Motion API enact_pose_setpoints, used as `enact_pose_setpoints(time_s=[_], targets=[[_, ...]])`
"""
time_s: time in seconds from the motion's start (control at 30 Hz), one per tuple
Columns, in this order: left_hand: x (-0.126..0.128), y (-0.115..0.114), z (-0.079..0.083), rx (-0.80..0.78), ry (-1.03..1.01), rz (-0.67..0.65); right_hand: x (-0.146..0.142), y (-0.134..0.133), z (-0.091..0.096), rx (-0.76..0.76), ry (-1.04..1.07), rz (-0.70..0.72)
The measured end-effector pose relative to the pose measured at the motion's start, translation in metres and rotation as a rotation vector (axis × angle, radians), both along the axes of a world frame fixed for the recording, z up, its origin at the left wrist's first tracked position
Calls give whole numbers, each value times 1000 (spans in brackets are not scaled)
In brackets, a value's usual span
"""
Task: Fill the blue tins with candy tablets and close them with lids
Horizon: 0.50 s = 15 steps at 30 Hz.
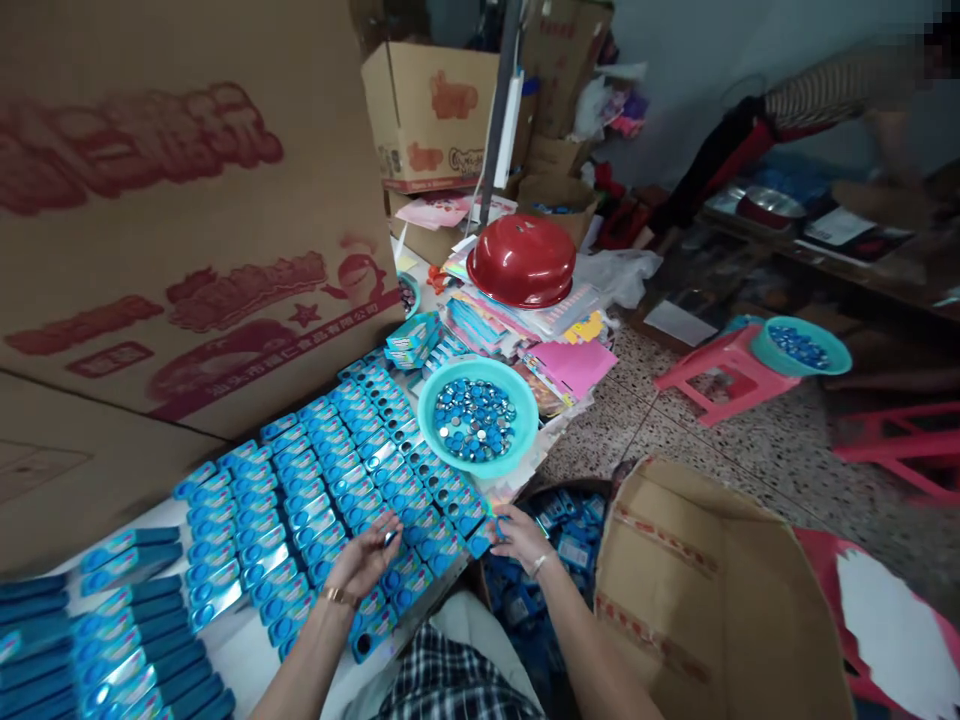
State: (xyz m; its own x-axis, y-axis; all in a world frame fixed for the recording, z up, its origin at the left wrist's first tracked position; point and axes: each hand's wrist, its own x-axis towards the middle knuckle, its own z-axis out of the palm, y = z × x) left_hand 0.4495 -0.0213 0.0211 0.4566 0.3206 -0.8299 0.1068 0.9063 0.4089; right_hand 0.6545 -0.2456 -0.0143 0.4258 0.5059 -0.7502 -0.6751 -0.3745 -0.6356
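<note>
Rows of small blue boxes (pixel 337 470) with round openings or discs cover the white table before me. My left hand (pixel 365 555) is over these rows, palm partly up and fingers curled round a small shiny disc (pixel 389 538). At the near right corner of the rows, my right hand (pixel 523 540) has its thumb and fingers on the end of one blue box (pixel 481 538). Just beyond the hands stands a turquoise basin (pixel 424 415) with many loose blue and silver discs (pixel 480 420) in it.
A tall carton (pixel 187 240) walls off the left side. Behind the basin, a red bowl (pixel 521 262) lies upside down on stacked printed sheets. An open carton (pixel 712 590) with blue boxes inside is by my right arm. A pink stool (pixel 712 375) and a person's striped sleeve (pixel 814 95) are farther right.
</note>
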Motion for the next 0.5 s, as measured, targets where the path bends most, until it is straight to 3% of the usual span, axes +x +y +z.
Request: enact_pose_setpoints(time_s=[0.07, 0.17, 0.3, 0.5], targets=[[-8, 3, 5, -126, -66, 125, -2, 27, 1, -167, -211, 280], [-9, 2, 9, -155, -90, 150, -2, 63, -2, -389, -498, 570], [-5, 2, 6, -42, -64, 20, 0, 95, -7, -540, -674, 714], [23, 9, -3, 334, 132, -331, -5, 119, -10, -683, -785, 805]])
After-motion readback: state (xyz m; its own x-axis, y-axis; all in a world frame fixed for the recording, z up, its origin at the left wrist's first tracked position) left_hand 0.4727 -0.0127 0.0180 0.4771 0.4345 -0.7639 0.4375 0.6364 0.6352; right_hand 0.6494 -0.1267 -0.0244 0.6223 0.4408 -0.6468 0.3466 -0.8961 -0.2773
